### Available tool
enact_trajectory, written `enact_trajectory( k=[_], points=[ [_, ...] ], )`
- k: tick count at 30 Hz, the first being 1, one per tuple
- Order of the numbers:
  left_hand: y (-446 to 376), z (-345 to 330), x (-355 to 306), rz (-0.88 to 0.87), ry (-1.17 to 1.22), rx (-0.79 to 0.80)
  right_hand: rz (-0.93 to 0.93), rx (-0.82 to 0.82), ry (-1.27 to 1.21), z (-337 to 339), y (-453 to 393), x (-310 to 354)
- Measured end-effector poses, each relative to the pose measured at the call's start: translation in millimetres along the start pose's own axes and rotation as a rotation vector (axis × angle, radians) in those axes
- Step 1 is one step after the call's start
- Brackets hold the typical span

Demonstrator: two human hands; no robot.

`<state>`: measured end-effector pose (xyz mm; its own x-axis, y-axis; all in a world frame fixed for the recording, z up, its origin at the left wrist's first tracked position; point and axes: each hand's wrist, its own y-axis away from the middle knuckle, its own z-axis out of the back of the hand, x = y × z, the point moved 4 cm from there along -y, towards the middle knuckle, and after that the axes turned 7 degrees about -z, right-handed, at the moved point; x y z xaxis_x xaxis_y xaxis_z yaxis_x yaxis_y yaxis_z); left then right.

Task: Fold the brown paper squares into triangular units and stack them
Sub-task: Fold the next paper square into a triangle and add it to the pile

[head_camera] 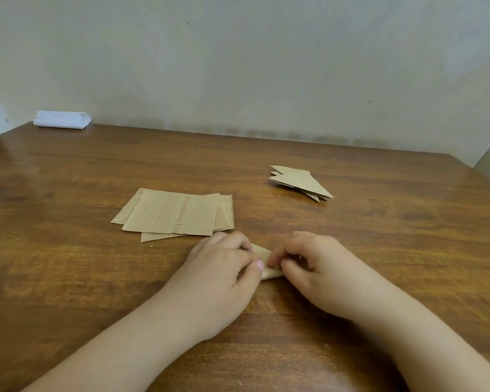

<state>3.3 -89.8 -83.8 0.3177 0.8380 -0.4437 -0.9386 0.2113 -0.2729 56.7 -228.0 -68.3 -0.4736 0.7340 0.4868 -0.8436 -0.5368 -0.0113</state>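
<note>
Both hands are down on the wooden table [68,264] near its front edge, working one small piece of brown paper [263,256] that lies flat between them. The left hand [224,267] has its fingers curled over the paper's left end, thumb pressed onto the near edge. The right hand [309,264] mirrors it, its fingertips [272,260] bent down tight and pinching the right end, so only a narrow strip of the sheet shows in the gap between the two hands. Most of the piece is hidden beneath the fingers, and I cannot tell how far it is folded. Just beyond the left hand sits a loose pile of flat brown squares [173,213], fanned out unevenly. Farther back to the right, well apart, lies a stack of folded triangles [300,182]. A crumpled white bundle [63,119] rests at the far left corner against the wall [266,66].
</note>
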Motion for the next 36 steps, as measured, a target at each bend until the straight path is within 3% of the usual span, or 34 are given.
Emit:
enact_trajectory(
  k=[5,10,16,20,25,36],
  points=[
    [0.4,0.4,-2.0,-0.009,-0.018,-0.009,-0.048,0.123,0.082,5.4,2.7,-0.9],
    [-0.1,1.2,-4.0,-0.010,-0.036,-0.017,-0.007,0.130,0.081,3.3,7.0,0.5],
    [0.4,-0.3,-7.1,-0.004,-0.047,-0.020,0.000,-0.028,0.053,-3.8,4.4,-0.7],
    [1.2,-0.4,-6.3,0.013,-0.052,-0.025,-0.005,-0.049,0.040,-8.4,4.1,-1.3],
    [1.2,-0.1,-3.9,0.018,-0.025,-0.025,-0.122,-0.136,0.108,-0.9,6.5,-13.6],
    [1.4,-3.9,-1.4,0.013,-0.009,-0.040,-0.362,-0.127,0.065,14.5,9.6,-41.1]
  ],
)
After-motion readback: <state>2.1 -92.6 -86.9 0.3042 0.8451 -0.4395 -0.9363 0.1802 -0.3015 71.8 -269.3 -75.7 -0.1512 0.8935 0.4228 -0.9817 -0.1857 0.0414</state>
